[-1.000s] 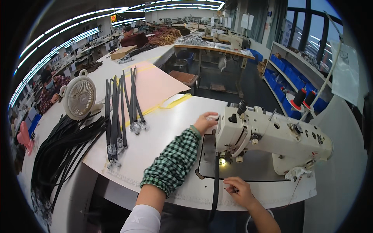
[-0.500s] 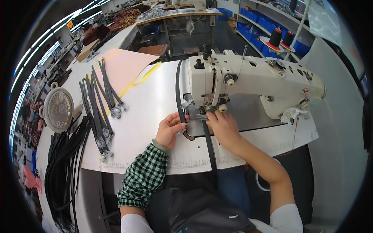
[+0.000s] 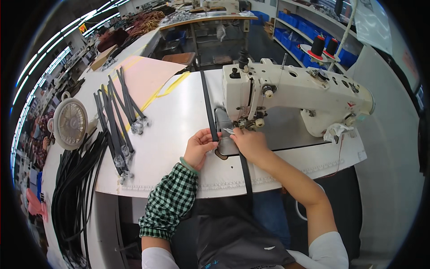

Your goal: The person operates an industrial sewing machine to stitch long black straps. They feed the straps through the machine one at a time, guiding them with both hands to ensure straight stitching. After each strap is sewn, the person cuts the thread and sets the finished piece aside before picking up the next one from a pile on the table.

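Observation:
My left hand (image 3: 200,147) pinches a black strap (image 3: 207,101) beside the needle area of a white sewing machine (image 3: 268,92). From those fingers the strap runs away across the white tabletop. My right hand (image 3: 251,142) is closed just in front of the presser foot (image 3: 245,123). A small silver pointed thing (image 3: 229,131) sticks out of its fingertips toward the left; its kind is unclear. Under the right hand another length of black strap (image 3: 245,175) comes out and drops over the table's front edge. Whether both lengths are one strap is hidden.
Several short black straps (image 3: 117,130) with plastic-wrapped ends lie on the left, partly over a pink sheet (image 3: 150,76). Long black straps (image 3: 74,197) hang over the left edge, near a white plastic basket (image 3: 71,123). Black thread cones (image 3: 317,46) stand behind the machine.
The crumpled clear plastic and grey piece by the needle no longer show there. A silver pointed thing now shows at my right fingertips. My left hand still pinches the strap.

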{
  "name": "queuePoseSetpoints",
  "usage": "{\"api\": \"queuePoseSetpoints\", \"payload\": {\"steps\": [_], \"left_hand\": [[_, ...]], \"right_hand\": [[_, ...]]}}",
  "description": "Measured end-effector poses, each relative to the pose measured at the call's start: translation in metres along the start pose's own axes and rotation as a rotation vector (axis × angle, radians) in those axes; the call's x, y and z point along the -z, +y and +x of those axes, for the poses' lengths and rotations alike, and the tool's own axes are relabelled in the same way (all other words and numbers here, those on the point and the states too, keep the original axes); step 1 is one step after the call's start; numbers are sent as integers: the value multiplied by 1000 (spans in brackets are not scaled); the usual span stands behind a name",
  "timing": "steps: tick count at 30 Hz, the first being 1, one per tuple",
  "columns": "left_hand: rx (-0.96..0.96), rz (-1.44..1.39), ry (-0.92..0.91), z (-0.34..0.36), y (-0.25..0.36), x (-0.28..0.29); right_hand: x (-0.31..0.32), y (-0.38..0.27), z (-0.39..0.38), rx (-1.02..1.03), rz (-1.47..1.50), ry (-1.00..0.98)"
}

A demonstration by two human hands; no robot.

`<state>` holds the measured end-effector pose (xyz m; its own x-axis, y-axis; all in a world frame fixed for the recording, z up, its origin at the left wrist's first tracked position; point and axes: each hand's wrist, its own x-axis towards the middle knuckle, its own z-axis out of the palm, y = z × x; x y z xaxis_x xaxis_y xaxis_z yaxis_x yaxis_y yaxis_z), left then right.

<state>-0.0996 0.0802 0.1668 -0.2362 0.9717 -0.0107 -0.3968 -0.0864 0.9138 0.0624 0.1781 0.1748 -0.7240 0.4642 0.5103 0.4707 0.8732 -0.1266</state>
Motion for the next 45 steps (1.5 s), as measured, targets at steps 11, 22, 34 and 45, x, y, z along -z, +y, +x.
{"api": "queuePoseSetpoints", "payload": {"steps": [11,22,34,45], "left_hand": [[6,23,40,-3,1,-4],[-83,102,210,-9,10,-3],[-731,-100,554,-131,175,215],[-1872,-672,1219,-453,255,316]], "right_hand": [[39,13,-44,437,477,-193],[21,21,-54,484,469,-40],[38,10,-51,432,408,-79],[37,8,-52,429,423,-61]]}}
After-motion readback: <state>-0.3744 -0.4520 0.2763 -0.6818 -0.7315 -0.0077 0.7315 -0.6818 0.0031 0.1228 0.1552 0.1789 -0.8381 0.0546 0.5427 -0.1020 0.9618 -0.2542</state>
